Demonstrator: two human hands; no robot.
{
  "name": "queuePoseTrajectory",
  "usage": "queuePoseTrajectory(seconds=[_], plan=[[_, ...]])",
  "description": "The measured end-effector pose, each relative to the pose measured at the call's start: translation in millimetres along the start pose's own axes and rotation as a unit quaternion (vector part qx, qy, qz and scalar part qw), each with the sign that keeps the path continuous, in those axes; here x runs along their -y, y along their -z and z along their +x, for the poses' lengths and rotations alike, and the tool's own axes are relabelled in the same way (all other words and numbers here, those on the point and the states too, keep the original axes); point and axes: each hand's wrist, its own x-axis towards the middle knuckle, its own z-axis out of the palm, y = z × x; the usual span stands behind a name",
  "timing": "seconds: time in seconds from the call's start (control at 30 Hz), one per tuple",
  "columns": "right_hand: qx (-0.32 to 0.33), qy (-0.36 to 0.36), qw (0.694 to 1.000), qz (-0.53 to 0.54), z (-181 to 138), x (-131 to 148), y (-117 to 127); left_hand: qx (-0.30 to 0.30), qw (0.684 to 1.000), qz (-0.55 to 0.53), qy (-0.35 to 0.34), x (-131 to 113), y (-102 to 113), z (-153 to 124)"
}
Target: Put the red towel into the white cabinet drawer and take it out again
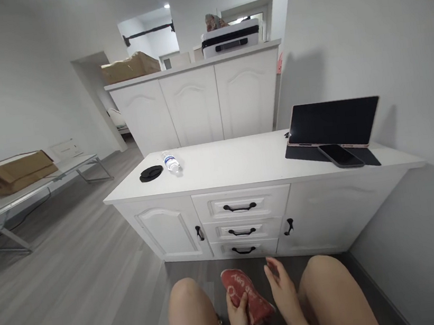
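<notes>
Between the two knees, my left hand [238, 313] is closed around a red sock [247, 293] with white lettering. Its rounded end points up and to the left, and its lower end hangs toward the right. Part of the sock is covered by my left fingers and thumb. Just to the right, my right hand [282, 290] is apart from the sock, fingers loosely spread and holding nothing.
Ahead stands a white cabinet [237, 165] with black handles. On it are a plastic bottle [171, 162], a black round object [151, 174], a tablet [334, 123] and a phone [341, 156]. A cardboard box [14, 173] sits on a folding table at left.
</notes>
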Motion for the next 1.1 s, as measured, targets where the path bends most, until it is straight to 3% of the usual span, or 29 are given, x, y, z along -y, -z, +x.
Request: queuePoseTrajectory(seconds=[0.1, 0.2, 0.37, 0.63, 0.73, 0.83, 1.0, 1.1], plan=[[0.0, 0.13, 0.99, -0.056, 52, 37, -4, 0.003, 1.0, 0.011, 0.021, -1, 3, 1], [0.019, 0.251, 0.96, -0.123, 105, 66, -14, 0.038, 0.999, 0.012, 0.024, -6, 4, -3], [0.058, 0.338, 0.914, -0.216, 146, 77, -33, 0.079, 0.996, 0.002, 0.031, -13, 7, -11], [0.094, 0.327, 0.874, -0.348, 143, 92, -40, 0.129, 0.987, -0.028, 0.088, -21, 32, -25], [0.103, 0.32, 0.869, -0.364, 147, 104, -41, 0.162, 0.981, -0.031, 0.105, -36, 24, -42], [0.095, 0.33, 0.883, -0.32, 142, 104, -40, 0.192, 0.976, -0.045, 0.098, -64, 8, -62], [0.078, 0.332, 0.909, -0.24, 109, 94, -31, 0.163, 0.983, -0.04, 0.079, -114, 2, -86], [0.075, 0.312, 0.921, -0.221, 87, 95, -25, 0.094, 0.994, -0.03, 0.04, -133, 12, -93]])
